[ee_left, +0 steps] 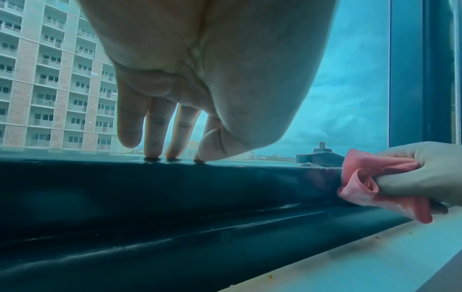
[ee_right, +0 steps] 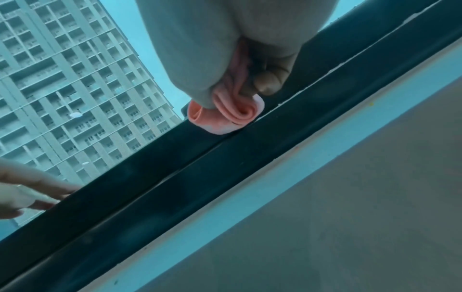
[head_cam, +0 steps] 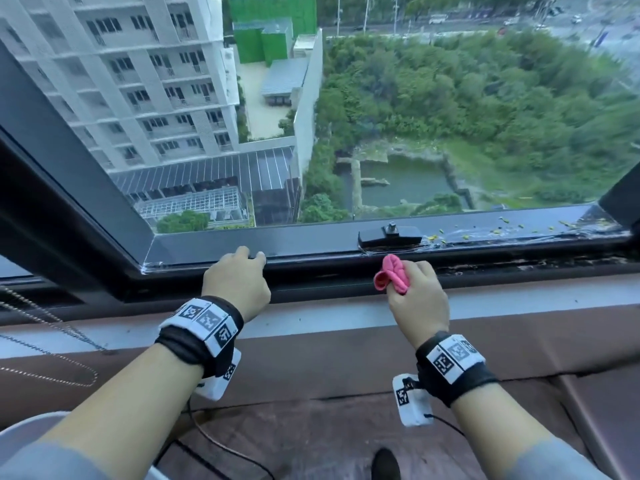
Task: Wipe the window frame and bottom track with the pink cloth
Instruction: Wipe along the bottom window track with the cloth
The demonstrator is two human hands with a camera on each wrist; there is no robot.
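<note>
My right hand grips a bunched pink cloth and holds it against the dark bottom window frame, just below a black latch. The right wrist view shows the rolled pink cloth pressed on the frame's edge beside the track groove. My left hand lies on the frame to the left. In the left wrist view its straight fingertips touch the top of the frame, with the cloth at the right.
Yellow crumbs and grime lie on the sill right of the latch, and dirt sits in the track there. A pale ledge runs below the frame. A bead chain hangs at the left. Cables lie on the brown surface.
</note>
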